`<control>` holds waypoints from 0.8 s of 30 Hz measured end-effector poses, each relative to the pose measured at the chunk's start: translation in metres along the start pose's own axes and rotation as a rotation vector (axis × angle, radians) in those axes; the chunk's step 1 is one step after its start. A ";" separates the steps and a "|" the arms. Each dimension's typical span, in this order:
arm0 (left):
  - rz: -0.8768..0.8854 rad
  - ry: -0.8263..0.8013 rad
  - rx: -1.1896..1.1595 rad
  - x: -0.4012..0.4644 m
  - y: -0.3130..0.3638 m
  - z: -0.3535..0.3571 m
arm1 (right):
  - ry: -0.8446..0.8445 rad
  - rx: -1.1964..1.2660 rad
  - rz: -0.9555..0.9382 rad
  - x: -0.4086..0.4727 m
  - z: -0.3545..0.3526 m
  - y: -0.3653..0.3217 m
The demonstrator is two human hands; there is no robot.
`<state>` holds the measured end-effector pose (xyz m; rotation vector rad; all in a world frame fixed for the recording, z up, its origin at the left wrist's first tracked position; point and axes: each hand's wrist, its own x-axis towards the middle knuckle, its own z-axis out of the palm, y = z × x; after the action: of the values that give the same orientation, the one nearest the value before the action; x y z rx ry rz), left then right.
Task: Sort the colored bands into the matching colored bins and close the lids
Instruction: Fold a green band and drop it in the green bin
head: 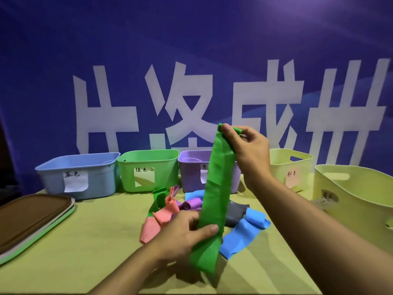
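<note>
We are holding one green band (214,188) stretched upright over the middle of the desk (85,241). Our right hand (248,150) is pinching its top end at 12 o'clock, thumb and fingers curled round the folded edge; our left hand (187,233) is gripping it near the lower end at 6 o'clock, thumb across the front.

Progress, as we are judging it: early. A heap of bands is lying unsorted behind the held one: pink bands (161,218) at 9 o'clock of it, purple bands (191,204) and a second green band (158,198) towards 11, a grey band (234,213) and blue bands (244,233) at 3 to 4 o'clock.

The bins are standing open along the far edge: blue bin (78,177), green bin (146,169), purple bin (191,173), two yellow bins (291,167). We cannot tell whether any holds bands. The lids (32,220) are stacked at 9 o'clock, none fitted.

Remaining: this band into the green bin, the heap, then all lids.
</note>
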<state>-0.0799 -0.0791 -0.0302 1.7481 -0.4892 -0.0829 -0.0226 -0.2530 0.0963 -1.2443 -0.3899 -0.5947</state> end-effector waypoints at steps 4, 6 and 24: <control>-0.120 -0.033 -0.010 -0.003 -0.007 0.012 | -0.019 -0.077 0.022 -0.004 -0.004 0.017; -0.136 -0.034 0.079 0.002 -0.014 0.013 | -0.057 -0.110 0.065 -0.004 -0.005 0.029; -0.116 0.368 0.805 0.054 0.014 -0.029 | -0.148 -0.190 0.144 0.006 -0.016 0.110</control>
<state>-0.0259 -0.0739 0.0015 2.5069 -0.1423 0.4004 0.0493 -0.2470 0.0114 -1.4912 -0.3699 -0.4248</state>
